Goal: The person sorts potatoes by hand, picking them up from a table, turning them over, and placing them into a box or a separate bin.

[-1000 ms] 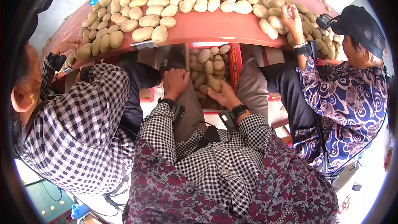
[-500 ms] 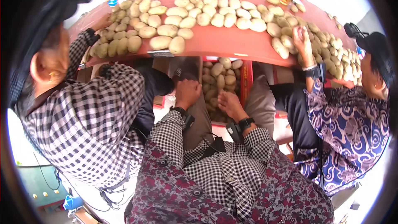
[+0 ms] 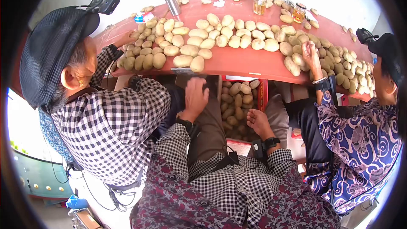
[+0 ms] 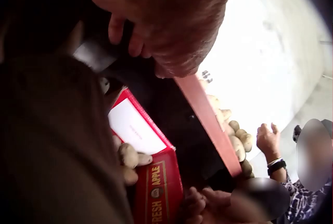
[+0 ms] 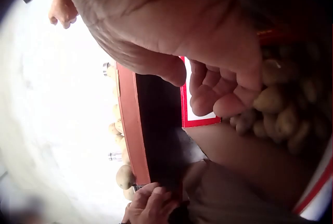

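Observation:
My left hand (image 3: 196, 97) is raised near the table's front edge, fingers loosely extended and holding nothing. My right hand (image 3: 259, 123) hovers over the near right side of a red cardboard box (image 3: 263, 95), its fingers loosely bent. No potato shows in its palm in the right wrist view, where potatoes (image 5: 283, 109) lie just beyond the fingertips. The box sits between the person's knees and holds many potatoes (image 3: 237, 100). Closest to my left hand on the table is a potato (image 3: 197, 64) at the front edge.
More potatoes (image 3: 250, 34) spread across the red table (image 3: 237, 61). A steel flask (image 3: 171, 1) and two glass jars, one tall (image 3: 260, 3), one short (image 3: 299, 12), stand behind them. One person in a checked shirt (image 3: 110, 131) sits at left, another in a patterned shirt (image 3: 360, 144) at right.
The potato my right hand held is out of it, and that hand has moved to the box's right side. My left hand has lifted off the knee toward the table. The head view has shifted.

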Available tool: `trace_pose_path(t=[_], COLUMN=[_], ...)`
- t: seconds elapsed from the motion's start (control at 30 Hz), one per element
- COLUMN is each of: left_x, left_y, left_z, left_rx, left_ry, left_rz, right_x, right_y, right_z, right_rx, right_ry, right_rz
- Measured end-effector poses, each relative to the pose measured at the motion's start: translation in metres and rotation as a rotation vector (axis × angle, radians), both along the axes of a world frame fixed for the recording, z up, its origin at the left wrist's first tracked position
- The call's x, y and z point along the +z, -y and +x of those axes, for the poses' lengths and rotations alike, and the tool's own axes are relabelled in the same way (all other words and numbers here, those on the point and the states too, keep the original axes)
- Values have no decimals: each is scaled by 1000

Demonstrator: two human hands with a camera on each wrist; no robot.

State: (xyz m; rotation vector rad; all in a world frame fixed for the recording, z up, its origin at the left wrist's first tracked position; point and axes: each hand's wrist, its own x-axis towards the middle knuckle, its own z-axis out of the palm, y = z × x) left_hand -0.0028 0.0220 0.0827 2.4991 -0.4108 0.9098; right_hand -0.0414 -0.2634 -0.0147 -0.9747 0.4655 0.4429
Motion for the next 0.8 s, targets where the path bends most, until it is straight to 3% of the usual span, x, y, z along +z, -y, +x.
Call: trace_pose_path(t=[0.07, 0.13, 0.23, 0.3, 0.47, 0.57, 0.67, 0.77, 0.8], left_x=[38, 63, 59, 50, 54, 37, 44, 57, 53], left_y=[6, 12, 12, 10, 13, -2, 2, 25, 29], left_z=[6, 15, 45, 61, 79, 93, 87, 65, 58], left_rx=[187, 239, 261, 250, 282, 259, 207, 224, 142], left_ry=[-11, -37, -136, -76, -198, -174, -159, -250, -162], left_rz=[178, 275, 456, 506, 476, 482, 433, 183, 81], right_x=[-2, -3, -13, -22, -24, -20, -24, -23, -22], right_y=[0, -5, -6, -2, 6, 3, 3, 3, 3], right_z=[-1, -8, -20, -22, -13, -11, -15, -16, -17], right_rx=[15, 46, 106, 120, 79, 76, 82, 80, 81], right_ry=[-12, -37, 16, -55, -128, -144, -150, -155, -156], right_rz=[13, 38, 105, 137, 150, 138, 129, 111, 111])
